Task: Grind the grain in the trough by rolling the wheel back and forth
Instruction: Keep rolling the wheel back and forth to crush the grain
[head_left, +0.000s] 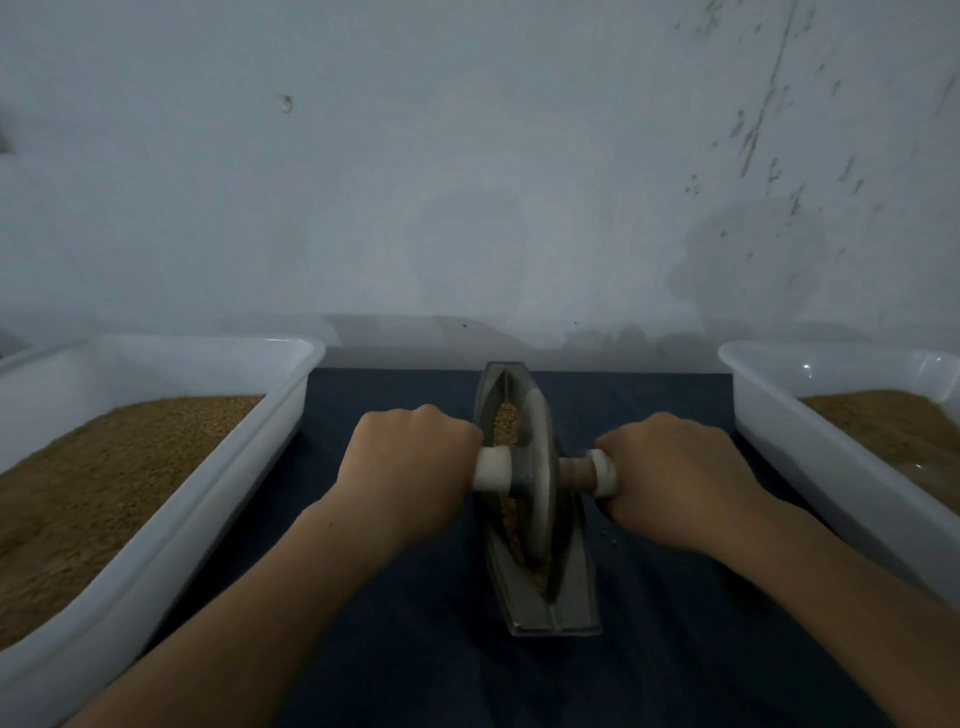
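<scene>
Two hands are on it, one each side of a single wheel (537, 457). The left hand (410, 462) is curled tight round the white-wrapped left end of the axle (493, 470). The right hand (675, 467) is fisted round the right end, knuckles up. One trough (566, 608), long grey metal, runs away from the person on a dark cloth (415, 649). The wheel stands on edge in its groove, about midway along. Brown grain (504, 423) shows in that groove, both nearer and farther than the axle. Out wide sit two white tubs. The left tub (208, 509) holds a deep brown heap (104, 467). The right tub (810, 447) holds a lower brown layer (883, 431). Behind everything is one pale, stained wall (467, 182).
</scene>
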